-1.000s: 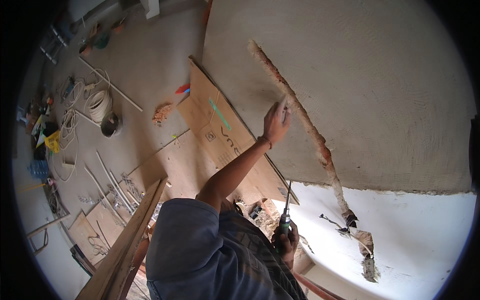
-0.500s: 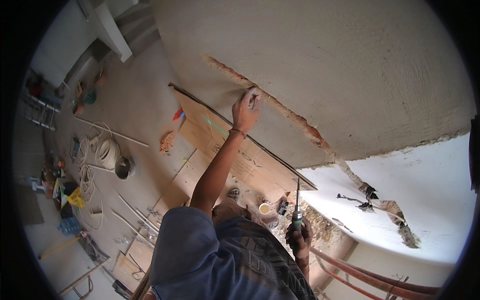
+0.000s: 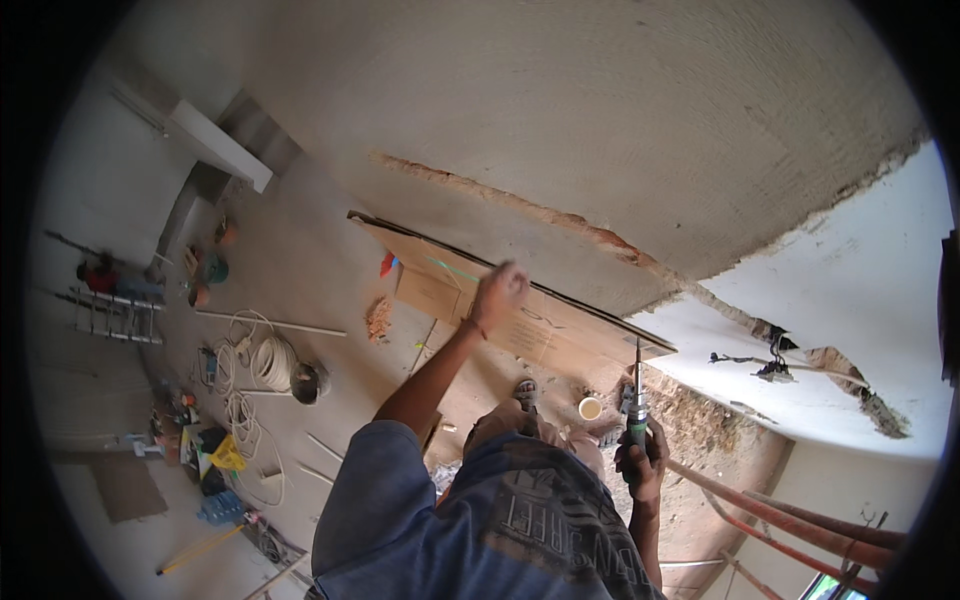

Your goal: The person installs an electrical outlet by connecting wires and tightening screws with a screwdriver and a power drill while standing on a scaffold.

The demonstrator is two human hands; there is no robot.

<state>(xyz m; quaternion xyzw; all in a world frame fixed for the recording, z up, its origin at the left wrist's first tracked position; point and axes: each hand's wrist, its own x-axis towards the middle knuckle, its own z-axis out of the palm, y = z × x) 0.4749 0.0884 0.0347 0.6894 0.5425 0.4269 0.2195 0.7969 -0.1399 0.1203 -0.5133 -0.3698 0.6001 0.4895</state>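
My left hand [image 3: 503,290] is off the wall, in front of the upper edge of a cardboard sheet [image 3: 545,335]. Its fingers look partly curled but are smeared by motion, so whether they hold anything is unclear. My right hand [image 3: 642,462] is closed round the grip of a black-and-green tool [image 3: 637,428] with a long pointed metal bit, which points up and away from me. Beyond the cardboard, a rough groove [image 3: 570,219] runs slantwise through the grey plastered wall [image 3: 620,110]. It continues into the white wall [image 3: 840,290], where loose wires [image 3: 775,368] stick out.
Red metal bars [image 3: 800,520] cross at the lower right. Rubble [image 3: 710,430] and a pale cup-like container [image 3: 590,408] lie near my feet. On the floor to the left are coiled cable [image 3: 272,362], a dark bucket [image 3: 309,382], a long pole [image 3: 270,321] and brick debris [image 3: 378,318].
My left hand has come away from the groove, back toward the cardboard. My right hand keeps its hold on the tool. The view has shifted, showing more floor near my feet.
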